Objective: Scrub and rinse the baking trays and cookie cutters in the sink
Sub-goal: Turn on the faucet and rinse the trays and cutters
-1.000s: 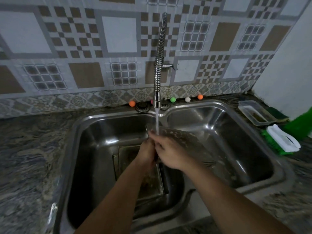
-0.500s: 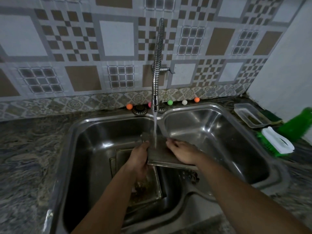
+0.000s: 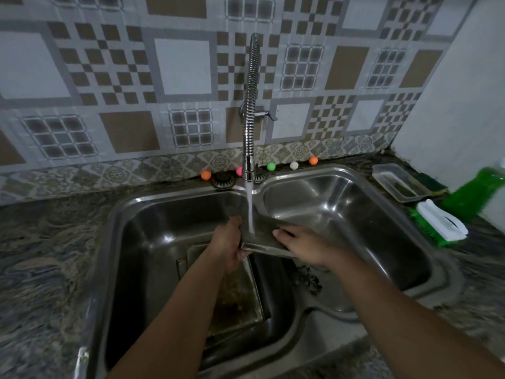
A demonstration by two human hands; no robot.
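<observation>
I hold a metal baking tray (image 3: 261, 239) over the double sink (image 3: 355, 214), under the running tap (image 3: 250, 132). Water lands on the tray's near part. My left hand (image 3: 228, 244) grips the tray's left edge. My right hand (image 3: 303, 246) lies flat on the tray's top, fingers spread and pointing left. A second, dirty baking tray (image 3: 237, 294) lies in the bottom of the left basin. Dark cookie cutters (image 3: 307, 277) sit on the divider below my right wrist, partly hidden.
A green and white scrubbing brush (image 3: 440, 224), a clear plastic container (image 3: 397, 183) and a green bottle (image 3: 475, 192) stand on the counter at the right. Small coloured balls (image 3: 270, 166) line the wall behind the tap. The right basin holds only the tray's far end.
The tray has come down from upright to nearly level under the stream. My hands, bunched together a second ago, have spread to the tray's left edge and its top.
</observation>
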